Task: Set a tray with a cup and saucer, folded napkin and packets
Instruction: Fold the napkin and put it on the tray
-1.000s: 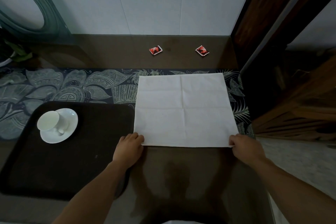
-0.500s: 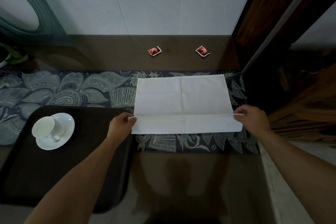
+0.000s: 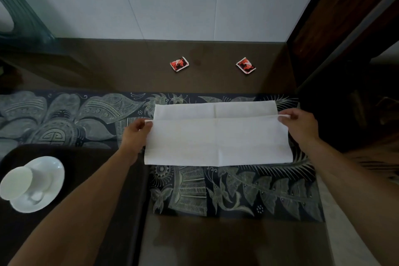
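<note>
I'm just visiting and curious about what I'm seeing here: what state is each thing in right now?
Napkin: half folded, near edge lifted over toward the far edge, not yet lined up.
Left hand: pinching the napkin's left corner.
Right hand: pinching the right corner.
Cup: tipped on its side on the saucer.
Tray: holds only cup and saucer.
Two red packets: lying on the table, off the tray.
</note>
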### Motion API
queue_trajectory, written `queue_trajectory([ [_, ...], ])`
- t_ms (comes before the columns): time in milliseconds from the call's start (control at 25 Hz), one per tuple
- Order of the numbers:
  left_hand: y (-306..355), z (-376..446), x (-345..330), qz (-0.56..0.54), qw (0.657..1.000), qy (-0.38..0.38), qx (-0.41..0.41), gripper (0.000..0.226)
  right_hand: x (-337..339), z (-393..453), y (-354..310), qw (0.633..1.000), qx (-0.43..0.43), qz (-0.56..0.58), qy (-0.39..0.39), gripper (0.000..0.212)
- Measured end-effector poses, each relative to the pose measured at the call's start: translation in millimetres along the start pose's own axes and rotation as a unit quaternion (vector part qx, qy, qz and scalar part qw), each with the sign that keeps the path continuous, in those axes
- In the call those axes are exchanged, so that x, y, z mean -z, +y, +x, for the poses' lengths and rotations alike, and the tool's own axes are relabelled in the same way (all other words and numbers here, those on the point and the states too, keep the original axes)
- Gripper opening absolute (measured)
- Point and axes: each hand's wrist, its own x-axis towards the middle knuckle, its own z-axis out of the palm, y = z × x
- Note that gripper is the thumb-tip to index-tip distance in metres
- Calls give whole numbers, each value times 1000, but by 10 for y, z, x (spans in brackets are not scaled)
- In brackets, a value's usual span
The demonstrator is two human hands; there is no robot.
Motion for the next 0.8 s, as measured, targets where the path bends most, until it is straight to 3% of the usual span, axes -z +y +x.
queue_trajectory([
  [200, 77, 433, -198, 48, 999, 24, -13, 15, -191, 433, -55, 1000, 2, 25, -8, 11],
  [480, 60, 654, -309, 157, 980, 79, -90, 12, -400, 638, -51, 998, 33, -51, 15, 20],
  [800, 43, 811, -395, 231, 960, 114, -105, 27, -454, 658, -78, 997, 23, -57, 40, 23],
])
